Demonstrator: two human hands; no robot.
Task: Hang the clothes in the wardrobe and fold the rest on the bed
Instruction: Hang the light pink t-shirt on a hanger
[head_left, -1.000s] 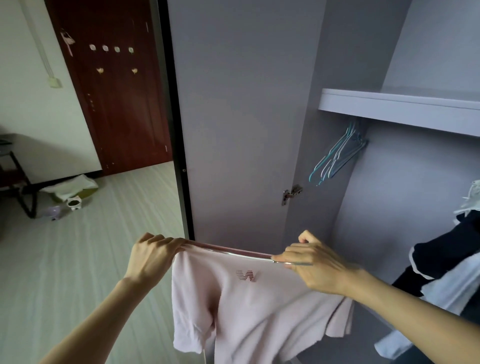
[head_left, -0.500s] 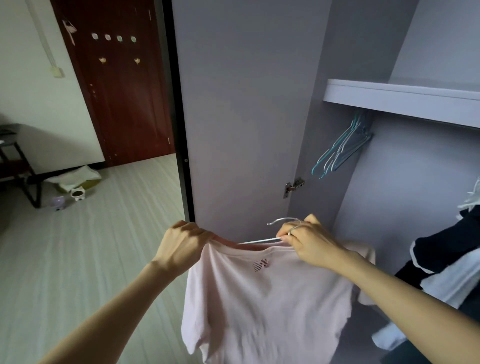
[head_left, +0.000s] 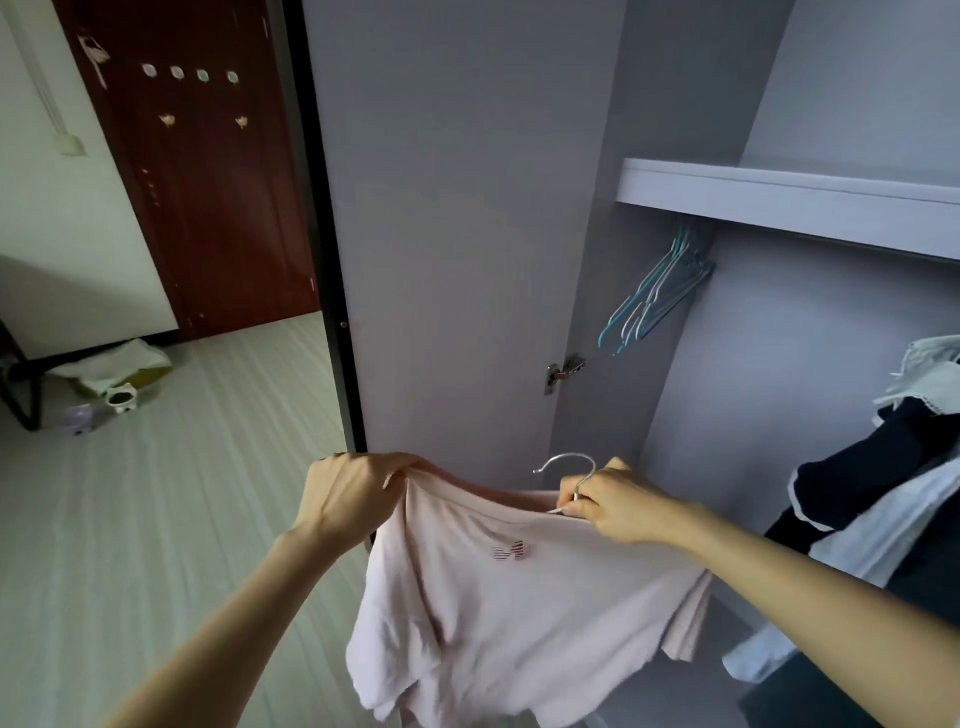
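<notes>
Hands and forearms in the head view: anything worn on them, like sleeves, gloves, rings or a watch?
Nothing visible. The left hand and right hand are bare, without gloves, and both forearms are uncovered to the frame edge. No ring, watch or bracelet shows.

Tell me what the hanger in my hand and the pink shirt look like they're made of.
Hanger: probably bare metal wire, since its hook is thin, silvery and glinting. Pink shirt: soft matte knit, likely cotton jersey, since it droops and creases limply.

Head view looks forward-down, close to the open wardrobe (head_left: 675, 312).
</notes>
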